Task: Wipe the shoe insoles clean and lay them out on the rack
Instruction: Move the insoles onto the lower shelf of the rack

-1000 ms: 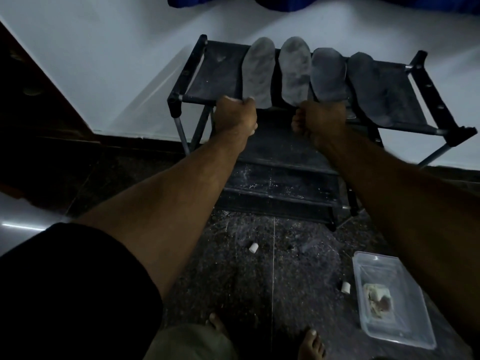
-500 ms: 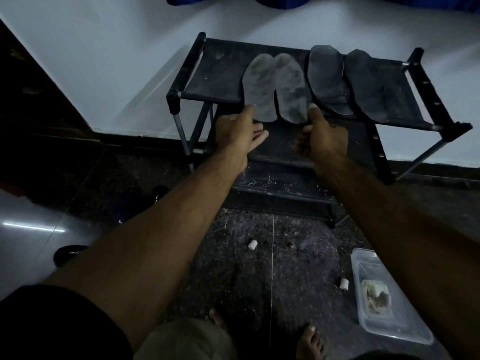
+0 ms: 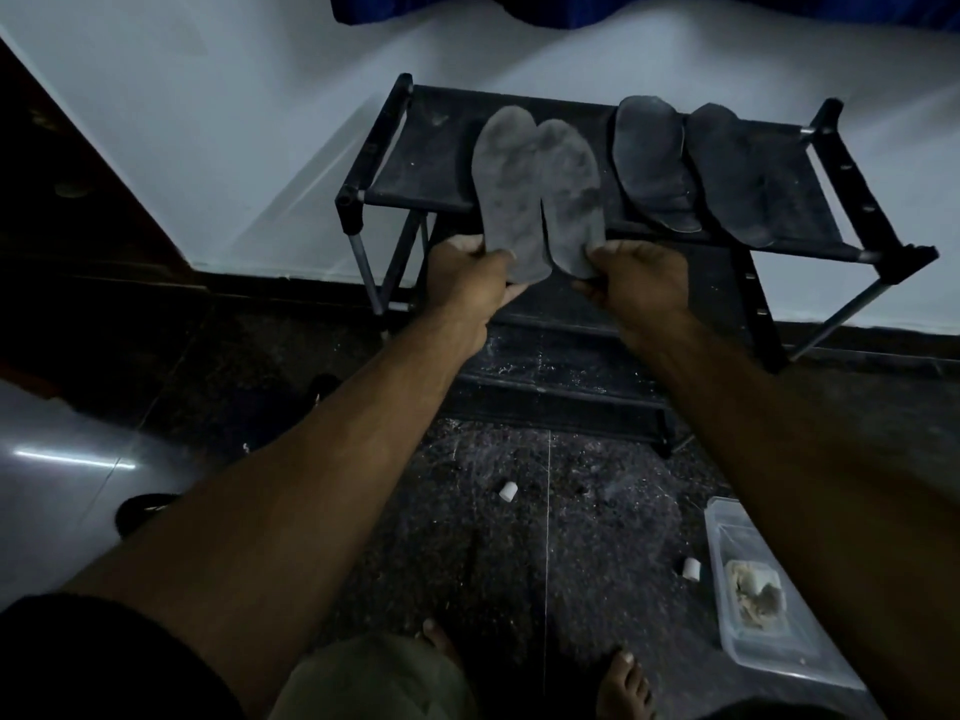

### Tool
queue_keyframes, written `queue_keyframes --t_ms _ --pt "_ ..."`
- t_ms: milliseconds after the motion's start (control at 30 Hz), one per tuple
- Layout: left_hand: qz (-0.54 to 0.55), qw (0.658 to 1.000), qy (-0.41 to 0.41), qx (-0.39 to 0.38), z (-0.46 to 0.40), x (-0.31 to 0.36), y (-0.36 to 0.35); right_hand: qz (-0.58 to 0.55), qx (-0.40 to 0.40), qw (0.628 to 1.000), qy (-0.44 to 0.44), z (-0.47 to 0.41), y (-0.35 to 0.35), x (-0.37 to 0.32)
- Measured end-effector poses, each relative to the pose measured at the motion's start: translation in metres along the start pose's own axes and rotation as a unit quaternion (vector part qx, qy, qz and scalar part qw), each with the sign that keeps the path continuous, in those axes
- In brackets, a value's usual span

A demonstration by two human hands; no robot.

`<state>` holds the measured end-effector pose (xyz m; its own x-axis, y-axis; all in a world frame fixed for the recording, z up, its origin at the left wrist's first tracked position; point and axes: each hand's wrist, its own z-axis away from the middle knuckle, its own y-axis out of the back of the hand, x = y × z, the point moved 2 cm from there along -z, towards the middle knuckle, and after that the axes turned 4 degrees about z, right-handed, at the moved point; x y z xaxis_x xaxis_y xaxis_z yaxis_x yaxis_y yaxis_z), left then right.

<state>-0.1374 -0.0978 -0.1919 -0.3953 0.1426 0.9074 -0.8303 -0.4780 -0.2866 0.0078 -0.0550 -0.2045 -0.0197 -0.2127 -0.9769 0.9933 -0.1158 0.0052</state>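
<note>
Two grey insoles (image 3: pixel 537 194) pinched at their heels by our left hand (image 3: pixel 470 280) and right hand (image 3: pixel 641 278), over the rack's (image 3: pixel 415 174) front edge; dark insoles (image 3: pixel 691 168) lie just beside.

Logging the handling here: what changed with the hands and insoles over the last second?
The left hand and right hand each took hold of a grey insole's heel; the left grey insole and right grey insole were drawn together and toward the person, past the rack's front edge. The two dark insoles stayed on the rack.
</note>
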Motion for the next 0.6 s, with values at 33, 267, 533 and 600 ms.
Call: queue_keyframes --t_ms 33,267,533,600 --pt "-0.002 1.0 -0.005 0.0 0.005 -0.002 0.005 -0.001 -0.005 1.0 0.011 0.006 0.002 0.002" --pt "-0.031 0.999 -0.031 0.002 0.05 -0.023 0.058 0.033 -0.054 0.996 0.061 0.062 0.018 0.029" --pt "-0.057 0.998 0.009 0.016 0.096 -0.069 0.102 0.02 -0.082 0.995 0.044 0.113 0.031 0.078" --pt "-0.06 0.998 0.028 0.02 0.105 -0.079 0.108 0.023 -0.082 0.996 0.034 0.122 0.034 0.089"
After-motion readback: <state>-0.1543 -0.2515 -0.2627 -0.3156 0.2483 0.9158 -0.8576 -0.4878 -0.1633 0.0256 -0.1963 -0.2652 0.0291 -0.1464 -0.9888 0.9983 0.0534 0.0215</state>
